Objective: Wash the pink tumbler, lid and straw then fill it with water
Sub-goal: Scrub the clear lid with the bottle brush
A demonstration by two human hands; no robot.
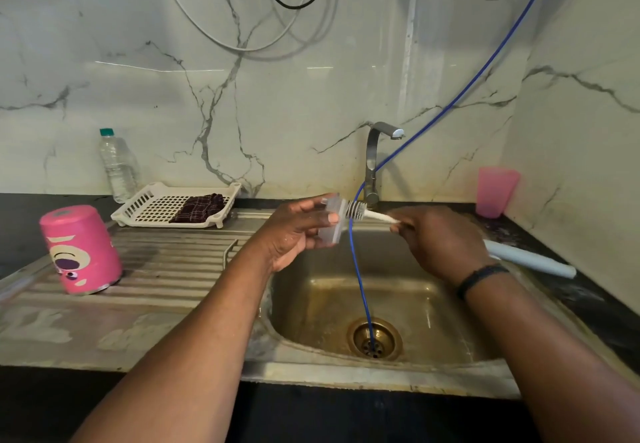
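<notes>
The pink tumbler (80, 250) with a cartoon face stands upside down on the steel draining board (166, 269) at the left. Above the sink (398, 304) my left hand (294, 234) grips the clear lid (331, 219) on edge. My right hand (440, 238) pinches the white handle of a small bristle brush (360, 210); its bristles touch the lid's right face. The straw is not clearly in view.
A blue hose (360, 286) hangs from the upper right down into the sink drain, passing in front of the lid. The tap (375, 162) stands behind the sink. A pink cup (495, 191), a white tube (530, 259), a white rack with a dark cloth (176, 205) and a water bottle (117, 165) sit around.
</notes>
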